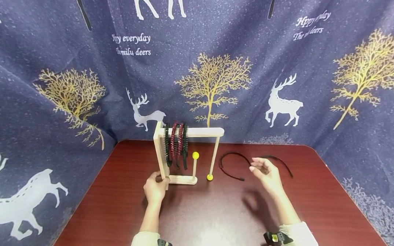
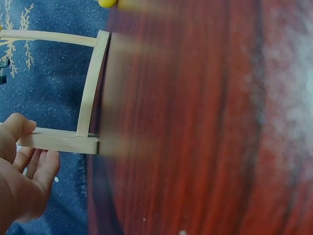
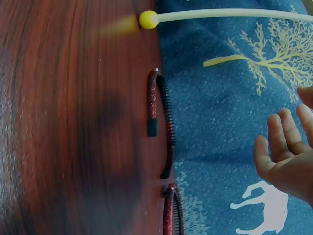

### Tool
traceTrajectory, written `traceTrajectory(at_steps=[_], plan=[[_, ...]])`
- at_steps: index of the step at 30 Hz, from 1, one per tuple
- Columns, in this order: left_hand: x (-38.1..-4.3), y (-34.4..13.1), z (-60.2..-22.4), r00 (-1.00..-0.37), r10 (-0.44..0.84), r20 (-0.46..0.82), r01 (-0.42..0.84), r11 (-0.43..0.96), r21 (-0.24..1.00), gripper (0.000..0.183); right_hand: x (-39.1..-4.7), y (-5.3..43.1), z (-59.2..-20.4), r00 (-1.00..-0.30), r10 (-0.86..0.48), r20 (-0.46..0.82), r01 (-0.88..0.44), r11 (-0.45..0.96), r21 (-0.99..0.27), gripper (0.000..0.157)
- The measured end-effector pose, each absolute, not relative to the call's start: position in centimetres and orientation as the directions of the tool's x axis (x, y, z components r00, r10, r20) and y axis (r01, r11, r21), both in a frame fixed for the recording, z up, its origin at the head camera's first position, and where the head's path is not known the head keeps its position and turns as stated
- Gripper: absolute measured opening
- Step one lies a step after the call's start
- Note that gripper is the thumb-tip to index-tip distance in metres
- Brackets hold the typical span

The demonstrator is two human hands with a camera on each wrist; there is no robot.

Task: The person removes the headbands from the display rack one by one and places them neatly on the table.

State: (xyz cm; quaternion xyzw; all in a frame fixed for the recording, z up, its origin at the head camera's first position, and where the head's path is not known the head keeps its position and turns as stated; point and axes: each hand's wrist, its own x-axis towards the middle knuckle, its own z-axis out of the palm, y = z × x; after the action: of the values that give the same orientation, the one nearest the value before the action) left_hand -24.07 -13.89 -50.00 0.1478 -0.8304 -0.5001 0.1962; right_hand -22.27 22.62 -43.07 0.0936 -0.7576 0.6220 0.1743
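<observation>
On the left of the head view, a wooden stand point(image 1: 161, 154) with a long upper bar is upright on the table. Several toothed headbands point(image 1: 180, 138), black and dark red, hang side by side from that bar. My left hand point(image 1: 155, 189) grips the stand's upright low down, with the thumb on one side and fingers on the other in the left wrist view. Two headbands lie on the table, a dark red one point(image 1: 220, 162) and a darker one point(image 1: 286, 166) partly hidden by my right hand point(image 1: 268, 175). That hand is raised over the table with loosely bent fingers, holding nothing.
A short peg with a yellow ball point(image 1: 195, 155) rises from the stand's lower bar. A longer rod point(image 1: 214, 157) slants down from the upper bar to another yellow ball point(image 1: 210, 177). Behind the reddish-brown table point(image 1: 121, 214) hangs a blue cloth point(image 1: 193, 35) with deer and trees.
</observation>
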Motion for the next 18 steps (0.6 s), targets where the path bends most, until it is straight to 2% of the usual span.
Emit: traceTrajectory(at_steps=[5, 11, 18], plan=[[-24.0, -13.8, -50.0, -0.88, -0.443, 0.168, -0.055, 0.447, 0.893, 0.035, -22.7, 22.5, -43.8, -0.907, -0.027, 0.421, -0.422, 0.109, -0.9, 0.034], [-24.0, -13.7, -50.0, -0.876, -0.451, 0.17, -0.042, 0.423, 0.905, 0.032, -23.3, 21.9, -44.1, -0.865, -0.157, 0.476, -0.491, 0.069, -0.869, 0.037], [-24.0, -13.7, -50.0, -0.881, -0.445, 0.159, -0.036, 0.398, 0.917, 0.033, -23.1, 20.3, -43.2, -0.848, -0.197, 0.492, -0.505, 0.02, -0.863, 0.037]])
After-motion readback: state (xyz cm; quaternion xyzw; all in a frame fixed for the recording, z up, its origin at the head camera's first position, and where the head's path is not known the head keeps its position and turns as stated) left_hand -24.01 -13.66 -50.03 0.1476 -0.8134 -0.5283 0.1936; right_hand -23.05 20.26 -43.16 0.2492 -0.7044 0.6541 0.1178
